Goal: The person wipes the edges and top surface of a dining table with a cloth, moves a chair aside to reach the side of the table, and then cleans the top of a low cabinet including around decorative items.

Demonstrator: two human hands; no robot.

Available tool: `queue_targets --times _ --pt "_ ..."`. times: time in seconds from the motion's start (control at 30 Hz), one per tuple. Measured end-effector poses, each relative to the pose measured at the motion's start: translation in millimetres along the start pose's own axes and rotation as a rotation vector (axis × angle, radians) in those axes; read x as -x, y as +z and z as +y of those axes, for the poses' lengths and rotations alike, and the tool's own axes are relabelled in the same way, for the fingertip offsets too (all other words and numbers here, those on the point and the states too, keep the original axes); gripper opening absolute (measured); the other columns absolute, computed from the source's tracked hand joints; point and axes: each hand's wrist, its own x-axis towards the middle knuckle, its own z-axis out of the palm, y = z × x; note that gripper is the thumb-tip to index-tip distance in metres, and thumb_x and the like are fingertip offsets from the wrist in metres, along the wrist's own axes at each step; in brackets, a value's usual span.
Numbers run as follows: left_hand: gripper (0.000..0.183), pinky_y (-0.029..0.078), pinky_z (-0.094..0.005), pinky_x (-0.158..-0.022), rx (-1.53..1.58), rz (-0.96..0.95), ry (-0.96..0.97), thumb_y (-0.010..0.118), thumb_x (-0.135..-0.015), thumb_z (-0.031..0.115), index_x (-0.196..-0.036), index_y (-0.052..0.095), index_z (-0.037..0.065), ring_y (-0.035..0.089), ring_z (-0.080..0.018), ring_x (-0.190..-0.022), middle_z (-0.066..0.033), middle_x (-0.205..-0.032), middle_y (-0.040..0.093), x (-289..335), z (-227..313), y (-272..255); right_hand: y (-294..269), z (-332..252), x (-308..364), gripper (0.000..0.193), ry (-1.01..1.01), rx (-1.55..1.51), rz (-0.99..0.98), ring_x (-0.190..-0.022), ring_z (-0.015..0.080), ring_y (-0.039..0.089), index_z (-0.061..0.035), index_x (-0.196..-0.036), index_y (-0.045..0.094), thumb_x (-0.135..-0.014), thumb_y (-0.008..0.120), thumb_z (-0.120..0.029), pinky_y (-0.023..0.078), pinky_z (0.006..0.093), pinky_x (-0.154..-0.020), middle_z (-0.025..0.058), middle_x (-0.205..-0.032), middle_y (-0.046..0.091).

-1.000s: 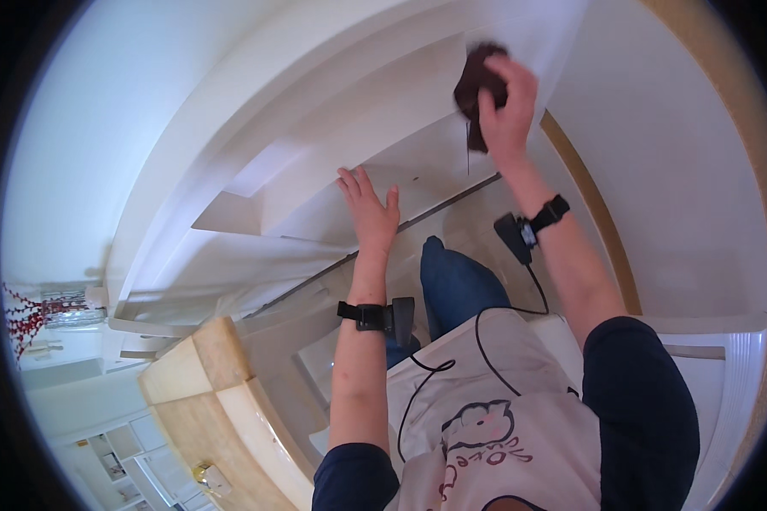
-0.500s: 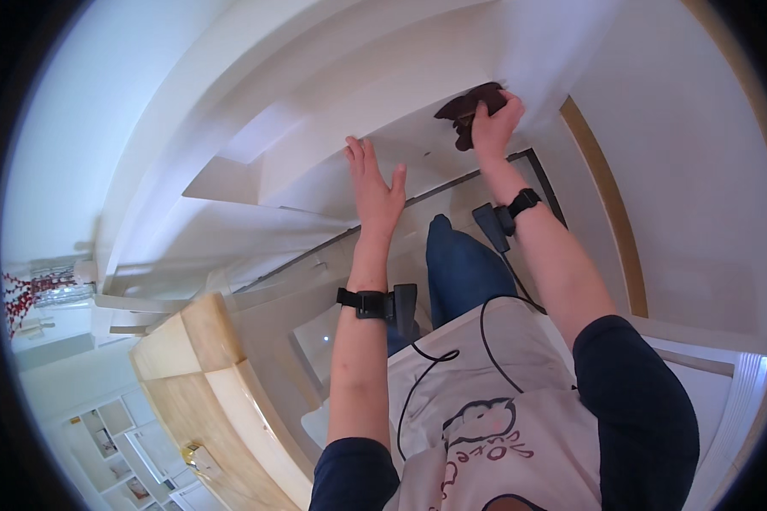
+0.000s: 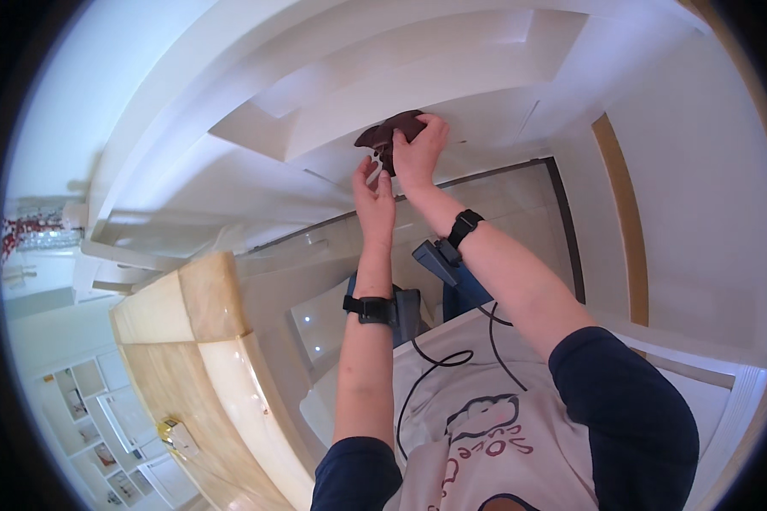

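A dark brown cloth (image 3: 400,124), bunched up, lies against the front of a white ledge (image 3: 332,155). My right hand (image 3: 421,153) is closed on it, fingers over its upper right side and thumb in front. Just below its lower left part is my left hand (image 3: 371,189), with the thumb and fingers apart and slightly curled. Its fingertips come very near the hanging edge of the cloth; whether they touch it I cannot tell. Each wrist wears a black strap with a dark grey block, such as the left wrist strap (image 3: 368,309).
A tan stone-patterned counter (image 3: 187,341) stands at the left. Beyond it are white shelves (image 3: 85,387) and red-berried sprigs (image 3: 25,234). Black cables (image 3: 435,358) hang over my lap. A dark strip (image 3: 562,221) edges the tiled floor, and a wooden strip (image 3: 624,213) runs up the right.
My right hand has moved left along the ledge with the brown cloth, to beside my left hand. The left hand's spread fingers have curled in toward the cloth.
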Motion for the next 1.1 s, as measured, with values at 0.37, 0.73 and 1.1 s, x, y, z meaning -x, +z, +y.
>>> queue_targets --times 0.37,0.73,1.1 --pt "0.046 0.05 -0.0352 -0.09 0.671 0.113 -0.226 0.047 -0.1 0.018 -0.145 0.037 0.009 0.059 -0.0188 -0.11 -0.0072 -0.129 0.054 -13.4 11.2 -83.9 63.3 -42.1 77.4 0.041 -0.022 -0.053 -0.409 -0.101 0.0392 0.056 -0.0036 -0.103 0.055 -0.069 0.077 -0.005 0.046 0.047 -0.088 0.0189 -0.105 0.056" --pt "0.057 0.037 -0.0392 -0.11 0.188 -0.081 0.131 0.051 -0.102 0.028 -0.15 0.033 0.002 0.041 -0.0289 -0.137 -0.0159 -0.151 0.037 -16.6 69.6 -49.8 -17.5 -65.5 -32.0 0.037 -0.373 -0.125 -0.303 -0.106 0.0266 0.059 -0.0036 -0.112 0.06 -0.076 0.067 0.0 0.047 0.0365 -0.095 0.0123 -0.111 0.06" --pt "0.066 0.023 -0.064 -0.112 -0.898 -0.042 0.4 0.06 -0.095 0.031 -0.145 0.034 -0.003 0.02 -0.0464 -0.145 -0.0292 -0.155 0.025 -47.5 44.4 -30.4 -38.0 -8.1 -94.1 0.07 -0.61 0.524 -0.313 -0.13 0.0418 0.041 -0.0041 -0.134 0.048 -0.077 0.075 -0.034 0.036 0.0527 -0.108 0.0228 -0.138 0.045"
